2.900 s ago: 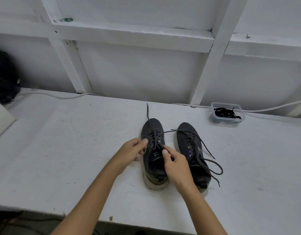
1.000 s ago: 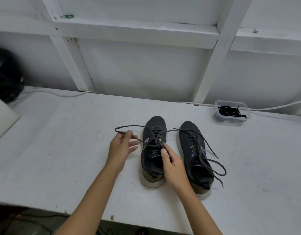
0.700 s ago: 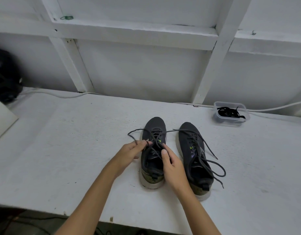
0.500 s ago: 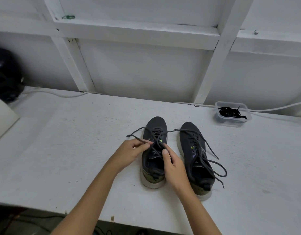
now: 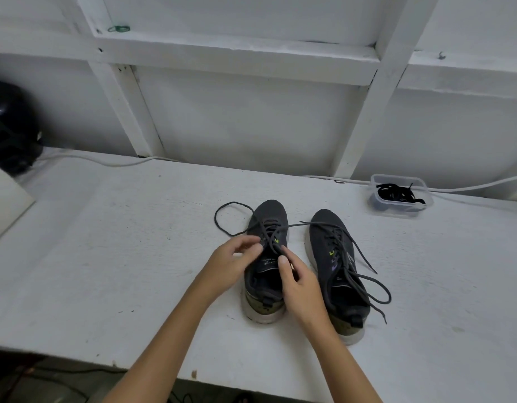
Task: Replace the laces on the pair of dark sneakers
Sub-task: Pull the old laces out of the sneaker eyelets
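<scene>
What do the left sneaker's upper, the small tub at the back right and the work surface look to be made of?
Left sneaker: dark knit or mesh fabric upper, matte, fine weave at the toe; pale sole, probably rubber or foam. Tub: clear plastic, glossy, with black laces showing through its wall. Work surface: white-painted board, likely wood, matte and scuffed with chipped spots at the near edge.

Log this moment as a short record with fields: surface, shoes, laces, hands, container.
surface: white table
shoes: two dark sneakers side by side, toes pointing away; left sneaker, right sneaker
laces: left sneaker's lace partly undone, a free loop lying on the table left of the toe; right sneaker's lace laced through, ends trailing loose to the right
hands: left hand pinches the left sneaker's lace; right hand at the same sneaker's eyelets, its grip not clear
container: clear tub at the back right, black laces inside
</scene>
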`<state>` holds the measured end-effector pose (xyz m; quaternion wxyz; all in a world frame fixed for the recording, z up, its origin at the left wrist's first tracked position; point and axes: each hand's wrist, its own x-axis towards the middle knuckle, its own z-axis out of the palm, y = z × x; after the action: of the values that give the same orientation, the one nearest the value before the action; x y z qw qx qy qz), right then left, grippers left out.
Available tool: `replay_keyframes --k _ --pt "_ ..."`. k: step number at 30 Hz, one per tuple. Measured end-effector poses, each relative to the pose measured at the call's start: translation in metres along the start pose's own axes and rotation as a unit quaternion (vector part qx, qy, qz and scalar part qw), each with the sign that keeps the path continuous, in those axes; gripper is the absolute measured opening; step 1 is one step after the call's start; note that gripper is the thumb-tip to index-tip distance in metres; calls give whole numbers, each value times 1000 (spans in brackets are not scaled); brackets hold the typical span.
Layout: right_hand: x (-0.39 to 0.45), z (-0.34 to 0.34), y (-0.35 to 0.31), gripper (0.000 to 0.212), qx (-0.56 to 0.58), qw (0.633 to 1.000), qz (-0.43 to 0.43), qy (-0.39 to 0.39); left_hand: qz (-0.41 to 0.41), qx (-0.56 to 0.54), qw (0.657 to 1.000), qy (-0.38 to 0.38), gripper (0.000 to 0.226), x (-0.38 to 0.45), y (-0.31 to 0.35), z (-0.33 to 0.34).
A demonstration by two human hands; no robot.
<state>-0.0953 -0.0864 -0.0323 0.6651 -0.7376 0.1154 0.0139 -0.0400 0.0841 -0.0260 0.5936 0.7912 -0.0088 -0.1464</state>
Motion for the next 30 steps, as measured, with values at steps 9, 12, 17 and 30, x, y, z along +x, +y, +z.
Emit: replay_keyframes --k 9,12,17,30 --pt "9 -5 -24 14 -45 996 36 69 86 134 986 55 39 -16 -1 18" --pt "19 -10 -35 13 -97 993 65 7 102 157 978 92 36 -18 3 21" --pt "36 -13 -41 14 -211 975 64 -27 107 156 974 122 32 -21 8 20" --pt "41 -11 -39 14 -201 977 10 -65 27 115 992 49 35 -17 14 7"
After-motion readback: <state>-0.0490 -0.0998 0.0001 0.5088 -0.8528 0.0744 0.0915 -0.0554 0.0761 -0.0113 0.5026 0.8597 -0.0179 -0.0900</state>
